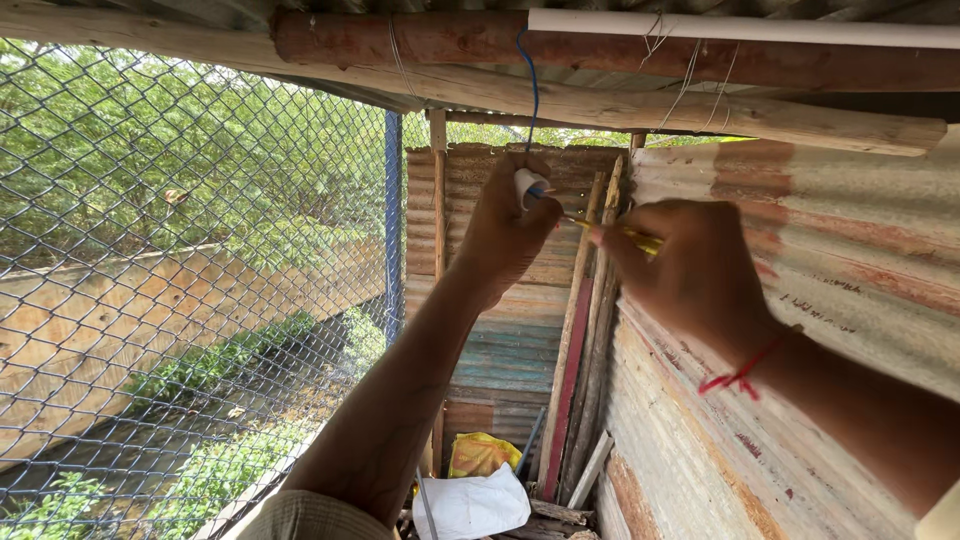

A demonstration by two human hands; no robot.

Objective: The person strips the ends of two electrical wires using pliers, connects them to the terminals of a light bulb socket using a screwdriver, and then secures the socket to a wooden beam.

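White plastic shows between the fingers of your left hand: a small fitting, held up near the centre of the frame, a little above the middle. Your fingers are wrapped around it, so only its upper end is visible. A blue wire hangs from the beams at the top of the frame straight into that fitting.

Your right hand sits just right of centre, clenched around a yellow-handled tool. The handle runs out of your fist toward the left, and its thin tip meets the fitting right beside your left thumb. I cannot tell whether the tip is inside the fitting or only touching it. A red thread is tied around your right wrist.

Across the top of the frame lie rough wooden poles, with a white pipe along the upper right edge. A rusty corrugated metal sheet fills the right side, and another stands behind your hands as a back wall. Wooden slats lean in the corner between them. Chain-link fence covers the left half of the frame, with green trees behind it. At the bottom centre rest a white bag and a yellow bag just above it.
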